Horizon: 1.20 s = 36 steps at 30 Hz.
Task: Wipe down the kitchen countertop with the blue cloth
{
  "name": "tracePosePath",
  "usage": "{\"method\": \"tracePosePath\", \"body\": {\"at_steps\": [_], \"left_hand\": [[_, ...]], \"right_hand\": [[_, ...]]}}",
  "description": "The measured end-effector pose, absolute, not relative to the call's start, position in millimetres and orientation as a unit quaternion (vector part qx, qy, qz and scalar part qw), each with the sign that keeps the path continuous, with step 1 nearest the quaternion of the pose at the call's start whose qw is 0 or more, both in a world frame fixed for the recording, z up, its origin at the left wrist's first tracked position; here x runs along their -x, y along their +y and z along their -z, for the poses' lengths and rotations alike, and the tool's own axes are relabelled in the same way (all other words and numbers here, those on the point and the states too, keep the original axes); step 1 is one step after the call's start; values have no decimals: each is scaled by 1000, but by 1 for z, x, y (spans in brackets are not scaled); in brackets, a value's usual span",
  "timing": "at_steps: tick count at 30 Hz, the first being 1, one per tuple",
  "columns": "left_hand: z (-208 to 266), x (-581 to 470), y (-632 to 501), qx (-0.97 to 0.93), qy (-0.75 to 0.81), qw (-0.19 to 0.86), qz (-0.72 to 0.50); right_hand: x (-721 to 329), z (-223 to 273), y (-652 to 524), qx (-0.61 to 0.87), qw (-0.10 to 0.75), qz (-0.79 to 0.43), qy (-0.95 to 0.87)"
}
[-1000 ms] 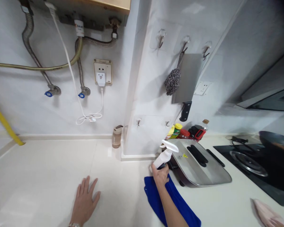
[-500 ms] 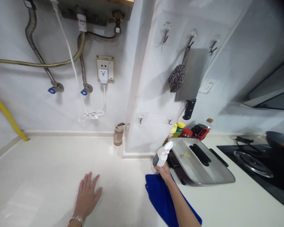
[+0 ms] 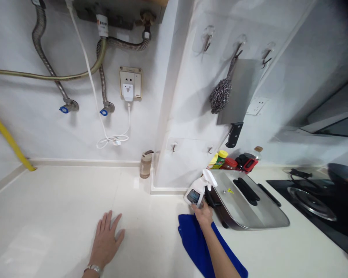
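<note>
My left hand (image 3: 105, 240) lies flat on the white counter (image 3: 145, 235), fingers spread, with nothing in it. A watch (image 3: 94, 268) with a metal band circles that wrist. My right hand (image 3: 203, 213) is closed around the lower part of a white spray bottle (image 3: 195, 193), thumb in front near its base. The bottle's dark label faces me, and its trigger head leans right, toward the electric pan. My right fingertips are partly hidden by the bottle. Under my right forearm a blue cloth (image 3: 191, 241) is spread on the counter.
A lidded electric pan (image 3: 237, 204) stands right of the bottle, before a black stove (image 3: 307, 193). A tan drink bottle (image 3: 145, 165) is by the pillar. A cleaver (image 3: 239, 92) and steel scrubber (image 3: 221, 95) hang above. Several condiment containers (image 3: 229, 163) stand behind the pan.
The spray bottle has turned in my right hand, so its label faces me more and its head leans right. My left hand and the blue cloth stay in place.
</note>
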<state>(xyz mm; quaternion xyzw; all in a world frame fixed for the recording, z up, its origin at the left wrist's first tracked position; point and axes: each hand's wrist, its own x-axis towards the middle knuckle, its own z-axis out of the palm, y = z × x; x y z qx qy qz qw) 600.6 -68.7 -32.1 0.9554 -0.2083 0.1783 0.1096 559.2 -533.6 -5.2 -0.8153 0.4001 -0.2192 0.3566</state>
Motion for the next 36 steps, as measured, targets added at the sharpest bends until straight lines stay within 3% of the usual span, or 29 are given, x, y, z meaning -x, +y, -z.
{"method": "tracePosePath", "body": {"at_steps": [12, 25, 28, 32, 36], "left_hand": [[33, -601, -69, -955, -207, 107, -181], [29, -602, -69, -958, -204, 110, -169], [28, -602, -70, -959, -205, 107, -166], [26, -600, -72, -959, -207, 113, -159], [26, -599, -74, -958, -204, 119, -163]], "right_hand": [[-571, 21, -538, 773, 385, 269, 426], [-542, 21, -533, 808, 422, 252, 325], [-506, 22, -523, 850, 361, 247, 295], [-442, 39, -508, 928, 148, 194, 283], [-403, 59, -477, 958, 95, 141, 232]]}}
